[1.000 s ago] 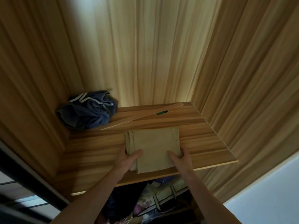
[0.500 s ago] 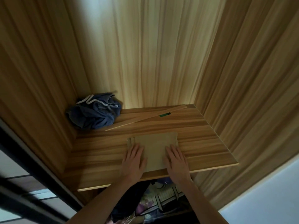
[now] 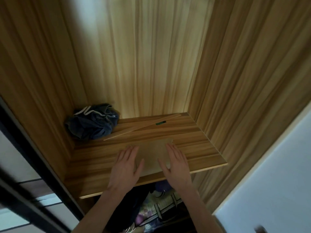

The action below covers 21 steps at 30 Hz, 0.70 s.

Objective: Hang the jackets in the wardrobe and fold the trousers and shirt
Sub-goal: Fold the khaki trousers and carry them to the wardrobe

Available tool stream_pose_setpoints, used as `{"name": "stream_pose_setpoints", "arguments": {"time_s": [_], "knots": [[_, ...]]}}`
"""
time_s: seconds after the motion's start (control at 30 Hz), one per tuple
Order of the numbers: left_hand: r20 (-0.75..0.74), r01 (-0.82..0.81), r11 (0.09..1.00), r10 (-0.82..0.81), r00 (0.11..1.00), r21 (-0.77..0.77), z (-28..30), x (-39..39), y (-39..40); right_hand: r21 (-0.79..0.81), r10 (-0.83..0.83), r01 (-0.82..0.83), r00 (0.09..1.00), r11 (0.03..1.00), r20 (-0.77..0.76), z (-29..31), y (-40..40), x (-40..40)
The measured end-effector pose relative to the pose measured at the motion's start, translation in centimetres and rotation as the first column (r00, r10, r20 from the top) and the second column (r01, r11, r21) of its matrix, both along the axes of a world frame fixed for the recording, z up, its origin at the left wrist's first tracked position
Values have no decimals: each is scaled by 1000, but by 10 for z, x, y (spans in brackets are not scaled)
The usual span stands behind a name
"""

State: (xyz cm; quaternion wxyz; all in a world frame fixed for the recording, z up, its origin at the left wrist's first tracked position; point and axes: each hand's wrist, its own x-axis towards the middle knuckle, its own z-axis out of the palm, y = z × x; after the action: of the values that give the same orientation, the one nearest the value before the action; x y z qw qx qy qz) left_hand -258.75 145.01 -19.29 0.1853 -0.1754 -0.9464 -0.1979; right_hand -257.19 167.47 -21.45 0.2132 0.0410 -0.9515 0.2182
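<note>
Folded tan garment (image 3: 152, 154) lies flat on wardrobe shelf (image 3: 198, 148), near front edge. Left hand (image 3: 125, 167) at its 9 o'clock side, right hand (image 3: 176, 164) at 3 o'clock, both palms down, fingers straight, pressing cloth. Crumpled dark blue garment (image 3: 91, 122) at 10 o'clock, back corner. Thin wooden strip (image 3: 143, 127) at 12 o'clock, lying diagonal.

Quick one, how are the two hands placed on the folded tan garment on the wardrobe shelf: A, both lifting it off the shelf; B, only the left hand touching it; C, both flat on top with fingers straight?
C: the left hand and right hand lie flat on the folded tan garment, which rests on the shelf.
</note>
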Motion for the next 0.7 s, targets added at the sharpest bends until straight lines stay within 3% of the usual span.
{"name": "stream_pose_setpoints", "arguments": {"time_s": [0.37,0.7], "knots": [[-58,252,968,-252,966,-4,46,-6,-26,146,-282,290,957,946,-73,68,-34,69],[-21,554,832,-554,832,34,39,33,-28,120,-608,611,791,782,-66,67,-75,170]]}}
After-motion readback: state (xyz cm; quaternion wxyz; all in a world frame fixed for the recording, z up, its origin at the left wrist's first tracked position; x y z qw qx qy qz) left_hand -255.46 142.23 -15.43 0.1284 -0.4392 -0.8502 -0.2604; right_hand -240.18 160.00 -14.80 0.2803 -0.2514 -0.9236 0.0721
